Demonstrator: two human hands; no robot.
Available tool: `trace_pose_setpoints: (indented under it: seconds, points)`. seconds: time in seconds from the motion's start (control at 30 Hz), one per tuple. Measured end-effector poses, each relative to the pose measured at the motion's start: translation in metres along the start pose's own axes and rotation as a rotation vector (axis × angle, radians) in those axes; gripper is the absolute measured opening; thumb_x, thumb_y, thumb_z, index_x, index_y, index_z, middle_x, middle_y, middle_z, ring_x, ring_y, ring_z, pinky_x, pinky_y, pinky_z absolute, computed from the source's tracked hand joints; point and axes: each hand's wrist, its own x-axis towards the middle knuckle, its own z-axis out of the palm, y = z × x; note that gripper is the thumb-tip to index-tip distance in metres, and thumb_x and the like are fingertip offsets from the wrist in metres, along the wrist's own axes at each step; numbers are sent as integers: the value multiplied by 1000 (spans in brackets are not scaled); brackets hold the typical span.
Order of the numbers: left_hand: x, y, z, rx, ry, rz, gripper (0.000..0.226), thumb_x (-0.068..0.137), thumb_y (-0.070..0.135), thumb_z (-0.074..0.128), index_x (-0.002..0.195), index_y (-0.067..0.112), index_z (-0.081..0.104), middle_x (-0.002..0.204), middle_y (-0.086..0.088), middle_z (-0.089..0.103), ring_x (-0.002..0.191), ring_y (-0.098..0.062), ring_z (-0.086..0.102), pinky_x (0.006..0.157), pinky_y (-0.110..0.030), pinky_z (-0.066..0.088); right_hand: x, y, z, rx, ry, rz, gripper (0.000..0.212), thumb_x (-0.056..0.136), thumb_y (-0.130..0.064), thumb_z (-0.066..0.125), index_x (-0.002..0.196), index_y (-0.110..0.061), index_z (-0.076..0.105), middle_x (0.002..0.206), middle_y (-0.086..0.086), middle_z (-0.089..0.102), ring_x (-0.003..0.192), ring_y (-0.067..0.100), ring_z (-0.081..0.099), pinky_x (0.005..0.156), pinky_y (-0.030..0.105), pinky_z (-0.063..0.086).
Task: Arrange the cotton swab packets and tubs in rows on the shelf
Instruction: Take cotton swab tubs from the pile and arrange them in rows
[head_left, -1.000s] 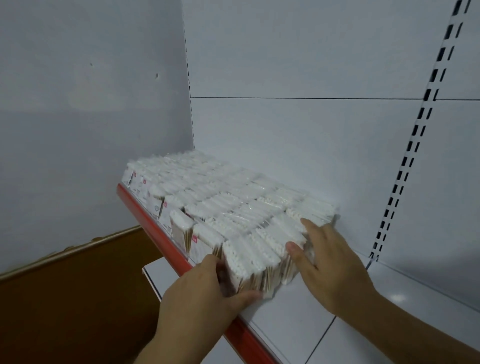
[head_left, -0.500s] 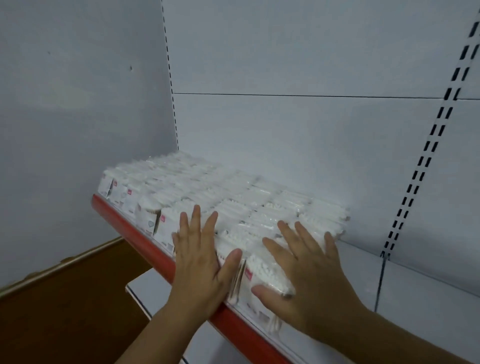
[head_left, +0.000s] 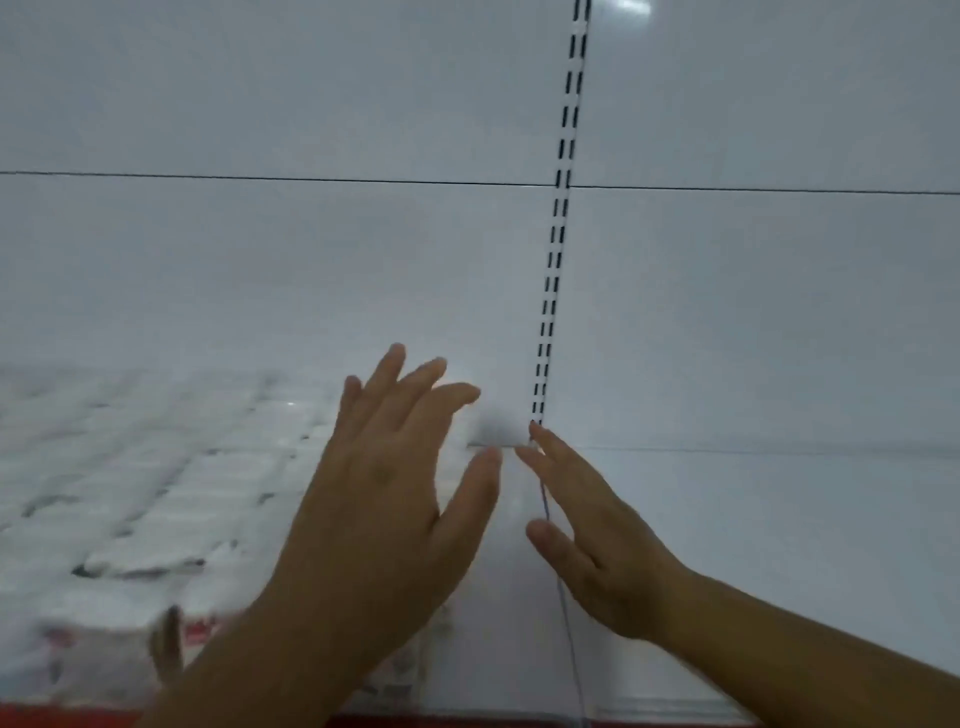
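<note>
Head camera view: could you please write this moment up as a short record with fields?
shelf: white, red front edge
packets: white, in rows, on its left part
left hand: open, fingers spread, over the rows' right end; contact unclear
right hand: open, above bare shelf
back wall: white panels, slotted strip

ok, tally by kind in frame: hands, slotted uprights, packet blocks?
hands: 2 (left hand, right hand)
upright: 1
packet block: 1, single packets too blurred to count
total: 4
</note>
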Motion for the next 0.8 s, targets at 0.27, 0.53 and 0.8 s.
trace_pose_setpoints:
  seconds: [0.27, 0.53, 0.8]
  points:
    - [85, 104, 103, -64, -754, 289, 55, 92, 61, 38, 142, 40, 31, 154, 21, 23, 145, 0, 1, 115, -27, 9, -129, 117, -129, -442, 28, 625, 64, 95, -56, 38, 151, -28, 20, 161, -3, 5, 147, 10, 1, 116, 27, 5]
    - [65, 234, 257, -100, -958, 455, 65, 92, 66, 34, 148, 39, 18, 158, 18, 12, 146, -2, -1, 116, -26, 6, -320, 181, -250, -507, 189, 853, 58, 96, -52, 41, 147, -27, 30, 160, 0, 10, 146, 14, 6, 116, 30, 7]
    - [67, 407, 343, -172, -747, 487, 40, 94, 48, 48, 132, 37, 46, 141, 17, 45, 128, -2, 40, 107, -19, 28, -460, 235, -360, -462, 380, 945, 46, 90, -44, 53, 135, -36, 43, 144, -13, 40, 126, 5, 38, 104, 20, 33]
